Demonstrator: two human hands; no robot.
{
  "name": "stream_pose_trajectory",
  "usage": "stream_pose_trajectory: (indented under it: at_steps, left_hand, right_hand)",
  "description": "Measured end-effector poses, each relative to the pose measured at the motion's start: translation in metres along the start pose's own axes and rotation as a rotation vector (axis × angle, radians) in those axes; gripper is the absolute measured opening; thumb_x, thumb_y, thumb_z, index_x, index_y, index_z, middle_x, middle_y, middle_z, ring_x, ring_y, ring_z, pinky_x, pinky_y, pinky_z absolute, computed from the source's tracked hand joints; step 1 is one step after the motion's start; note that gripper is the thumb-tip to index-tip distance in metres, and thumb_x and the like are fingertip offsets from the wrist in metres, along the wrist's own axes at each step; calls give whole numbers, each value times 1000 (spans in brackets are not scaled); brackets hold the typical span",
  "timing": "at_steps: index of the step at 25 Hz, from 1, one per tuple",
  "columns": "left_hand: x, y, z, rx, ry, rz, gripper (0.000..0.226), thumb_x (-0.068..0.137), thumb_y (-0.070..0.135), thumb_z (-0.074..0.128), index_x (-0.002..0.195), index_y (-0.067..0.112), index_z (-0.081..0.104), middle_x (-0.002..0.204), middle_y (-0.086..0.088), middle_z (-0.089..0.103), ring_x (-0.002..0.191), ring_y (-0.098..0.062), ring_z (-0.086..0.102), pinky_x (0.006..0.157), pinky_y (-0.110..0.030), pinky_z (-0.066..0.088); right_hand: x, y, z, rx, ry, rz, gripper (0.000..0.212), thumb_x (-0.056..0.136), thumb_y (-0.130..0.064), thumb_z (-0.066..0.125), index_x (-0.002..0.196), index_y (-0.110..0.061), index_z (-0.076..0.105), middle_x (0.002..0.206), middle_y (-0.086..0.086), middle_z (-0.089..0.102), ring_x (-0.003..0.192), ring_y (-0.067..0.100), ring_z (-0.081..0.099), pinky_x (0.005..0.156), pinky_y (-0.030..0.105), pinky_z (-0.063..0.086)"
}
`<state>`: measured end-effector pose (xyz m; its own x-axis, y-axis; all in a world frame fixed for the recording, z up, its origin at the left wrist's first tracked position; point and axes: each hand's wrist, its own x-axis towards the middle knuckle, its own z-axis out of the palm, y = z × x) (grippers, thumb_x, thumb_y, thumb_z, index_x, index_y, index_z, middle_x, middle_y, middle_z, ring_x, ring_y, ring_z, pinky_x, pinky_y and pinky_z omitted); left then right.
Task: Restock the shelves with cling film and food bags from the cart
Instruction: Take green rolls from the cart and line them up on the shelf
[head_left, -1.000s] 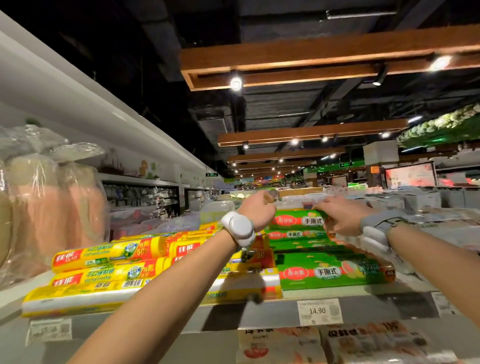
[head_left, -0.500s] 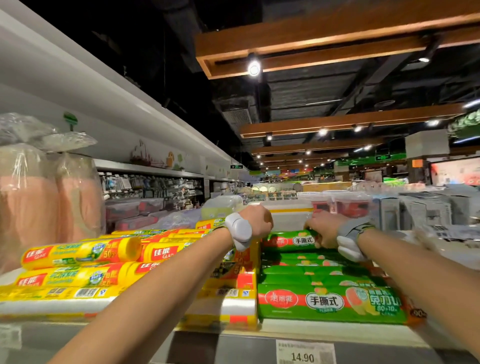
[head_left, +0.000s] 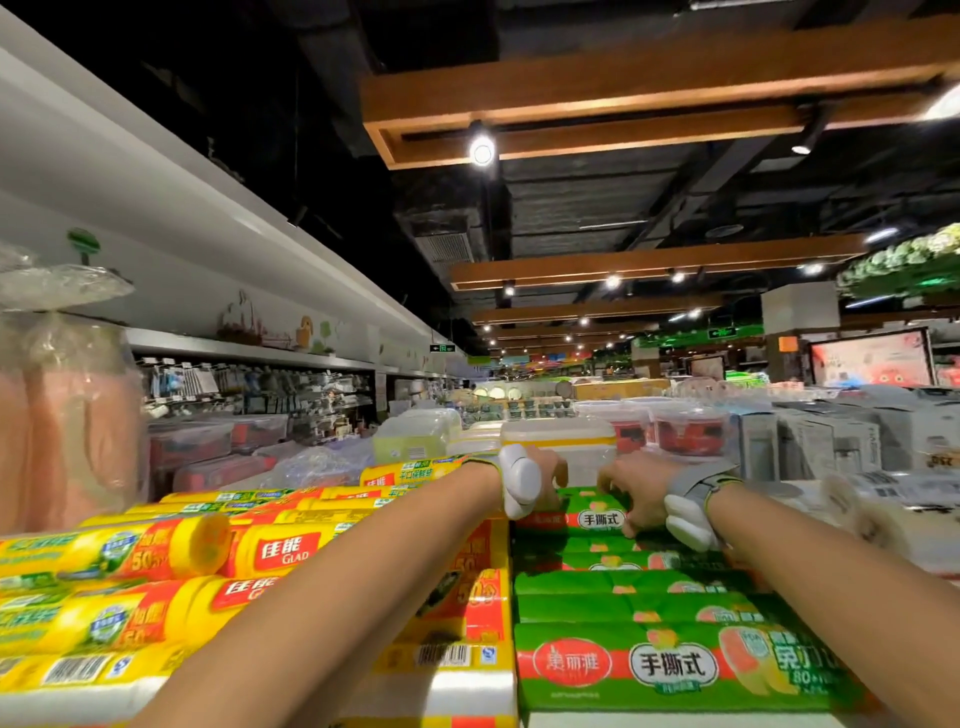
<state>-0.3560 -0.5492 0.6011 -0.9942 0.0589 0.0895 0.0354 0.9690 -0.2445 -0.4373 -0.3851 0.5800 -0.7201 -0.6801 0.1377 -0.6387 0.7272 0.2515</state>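
Both my arms reach far over the top shelf. A stack of green cling film packs (head_left: 670, 670) fills the shelf's right half, and my hands meet at the rearmost green pack (head_left: 587, 512). My left hand (head_left: 548, 470), with a white band on the wrist, grips that pack's left end. My right hand (head_left: 631, 488), with a grey strap and white band, grips its right part, fingers curled down over it. Yellow and red food bag rolls (head_left: 171, 551) lie stacked on the shelf's left half, under my left forearm.
Clear-wrapped pink rolls (head_left: 67, 415) stand at the far left of the shelf. Behind the green stack sit plastic storage boxes (head_left: 561, 441) with a yellow band. White cartons (head_left: 831, 441) fill the right. A wall of hanging goods (head_left: 249, 384) runs along the left.
My view has moved closer and lower over the shelf. Both hands have pushed further back and lower onto the rearmost green pack, and the price tag has dropped out of sight.
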Motion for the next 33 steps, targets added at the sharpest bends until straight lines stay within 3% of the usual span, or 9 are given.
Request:
stream_pose_trajectory:
  at_steps: [5, 10, 16, 22, 24, 26, 29, 31, 33]
  left_hand:
    - [8, -1, 1, 54, -88, 38, 55, 96, 44, 59, 140, 14, 47, 138, -6, 54, 119, -28, 56, 78, -31, 42]
    - [10, -18, 12, -125, -11, 46, 58, 87, 48, 68, 134, 16, 56, 133, -3, 61, 116, -25, 60, 99, -40, 50]
    - [6, -21, 10, -129, 9, 46, 54, 87, 43, 70, 133, 17, 59, 130, -1, 63, 116, -23, 61, 98, -37, 50]
    - [2, -9, 7, -7, -37, -50, 44, 88, 45, 67, 121, 15, 67, 108, 0, 69, 101, -23, 66, 89, -37, 56]
    - [-3, -5, 3, -20, -24, -109, 47, 92, 40, 63, 131, 14, 60, 112, -2, 65, 108, -24, 64, 93, -37, 53]
    - [-15, -1, -4, -194, 100, -163, 52, 94, 35, 60, 142, 19, 48, 132, -4, 59, 120, -25, 57, 100, -38, 49]
    - [-38, 15, -17, -470, 298, -146, 43, 95, 28, 58, 137, 20, 54, 139, -3, 55, 123, -23, 55, 99, -31, 45]
    - [-57, 30, -30, -665, 422, -106, 32, 95, 25, 57, 125, 20, 62, 130, 0, 60, 119, -21, 57, 96, -30, 44]
    - [-77, 50, -42, -897, 553, -59, 18, 91, 23, 57, 107, 23, 67, 106, 1, 66, 110, -23, 62, 95, -33, 49]
  right_hand:
    - [-6, 24, -1, 93, 8, 16, 71, 81, -42, 75, 141, -22, 43, 138, 1, 52, 121, 22, 53, 101, 34, 46]
    - [-6, 37, 11, 102, -35, 44, 77, 74, -52, 75, 140, -30, 44, 140, -2, 52, 119, 19, 54, 103, 40, 45]
    - [1, 29, 3, 113, -89, 56, 76, 78, -40, 77, 142, -21, 41, 139, 2, 52, 120, 23, 54, 103, 38, 46]
    - [4, 22, 10, 84, -38, 71, 84, 72, -55, 78, 140, -23, 43, 134, 1, 58, 115, 25, 57, 99, 39, 48]
    - [2, 17, 10, 142, 43, 103, 82, 75, -58, 73, 141, -23, 42, 136, 1, 53, 121, 25, 51, 103, 41, 45]
    - [-7, 11, 0, 226, 113, 83, 72, 82, -54, 69, 141, -22, 42, 136, 2, 50, 126, 24, 47, 105, 42, 43]
    - [-33, 2, -18, 490, 211, 72, 62, 85, -44, 69, 138, -20, 47, 136, 2, 51, 126, 22, 49, 104, 39, 44]
    - [-62, -6, -32, 772, 341, 102, 50, 88, -32, 68, 133, -18, 53, 130, 1, 56, 114, 17, 59, 97, 32, 49]
    - [-98, -17, -45, 984, 508, 170, 39, 89, -23, 67, 126, -16, 58, 121, 0, 61, 106, 16, 62, 92, 31, 51]
